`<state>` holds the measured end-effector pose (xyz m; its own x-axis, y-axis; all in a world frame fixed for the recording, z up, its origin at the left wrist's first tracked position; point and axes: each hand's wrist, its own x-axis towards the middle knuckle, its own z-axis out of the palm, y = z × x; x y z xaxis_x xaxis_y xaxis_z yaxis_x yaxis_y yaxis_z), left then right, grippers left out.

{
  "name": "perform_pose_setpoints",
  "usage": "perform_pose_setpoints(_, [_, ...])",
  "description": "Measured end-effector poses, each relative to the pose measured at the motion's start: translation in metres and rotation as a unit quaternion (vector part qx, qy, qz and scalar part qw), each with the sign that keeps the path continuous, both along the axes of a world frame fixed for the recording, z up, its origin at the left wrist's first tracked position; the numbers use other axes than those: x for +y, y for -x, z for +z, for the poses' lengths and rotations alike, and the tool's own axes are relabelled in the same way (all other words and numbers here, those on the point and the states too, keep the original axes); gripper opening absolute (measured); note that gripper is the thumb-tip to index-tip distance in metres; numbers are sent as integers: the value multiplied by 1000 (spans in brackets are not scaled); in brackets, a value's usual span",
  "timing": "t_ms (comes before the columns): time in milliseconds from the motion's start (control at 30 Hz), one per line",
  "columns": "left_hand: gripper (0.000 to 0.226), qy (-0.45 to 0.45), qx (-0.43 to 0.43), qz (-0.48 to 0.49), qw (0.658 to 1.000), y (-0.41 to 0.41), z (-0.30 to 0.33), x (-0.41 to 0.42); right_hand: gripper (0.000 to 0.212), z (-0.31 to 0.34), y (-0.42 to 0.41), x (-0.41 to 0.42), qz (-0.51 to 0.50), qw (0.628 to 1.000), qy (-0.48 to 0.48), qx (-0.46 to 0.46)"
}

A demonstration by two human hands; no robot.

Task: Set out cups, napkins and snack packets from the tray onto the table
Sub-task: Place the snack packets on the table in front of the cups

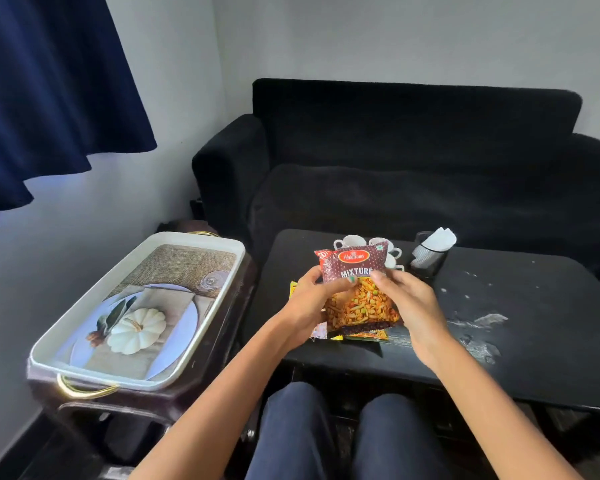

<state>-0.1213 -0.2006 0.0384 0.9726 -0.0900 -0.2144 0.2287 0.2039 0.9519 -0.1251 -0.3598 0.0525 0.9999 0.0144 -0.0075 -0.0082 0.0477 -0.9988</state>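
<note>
Fingers of left hand (310,301) and right hand (407,299) grasp snack packet (357,292); cups (354,242) behind; tray (146,306) left

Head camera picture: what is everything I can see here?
Mixture packet: one, maroon and orange, held above the table.
Other packets: a few, yellow edges showing, under it.
Cups: several, white, behind the packet.
Napkins: white, in a dark holder.
Table: one, black.
Tray: one, white-rimmed, pumpkin print, on a side stand.
Sofa: one, black.
Curtain: dark blue.
Left hand, right hand: both holding the packet.
</note>
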Motion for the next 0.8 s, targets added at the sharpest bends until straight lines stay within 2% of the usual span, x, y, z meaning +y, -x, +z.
perform_pose_setpoints(100, [40, -15, 20, -17, 1000, 0, -6, -16, 12, -12, 4, -19, -21, 1000, -4, 13])
perform_pose_setpoints(233, [37, -54, 41, 12, 998, -7, -19, -45, 12, -32, 8, -44, -55, 998, -15, 39])
perform_pose_setpoints(467, [23, 11, 115, 64, 991, -26, -43, -101, 14, -58, 1, -87, -123, 990, 3, 67])
perform_pose_setpoints(600, [20, 25, 123, 59, 990, -42, -49, -127, 14, -72, -8, -105, -160, 984, 7, 77])
perform_pose_setpoints(700, [27, 50, 118, 69, 989, -58, -53, -134, 11, -85, -13, -118, -169, 981, 6, 97])
perform_pose_setpoints(800, [22, 18, 97, 87, 991, -75, -58, -129, 7, -102, -24, -131, -181, 976, 15, 119])
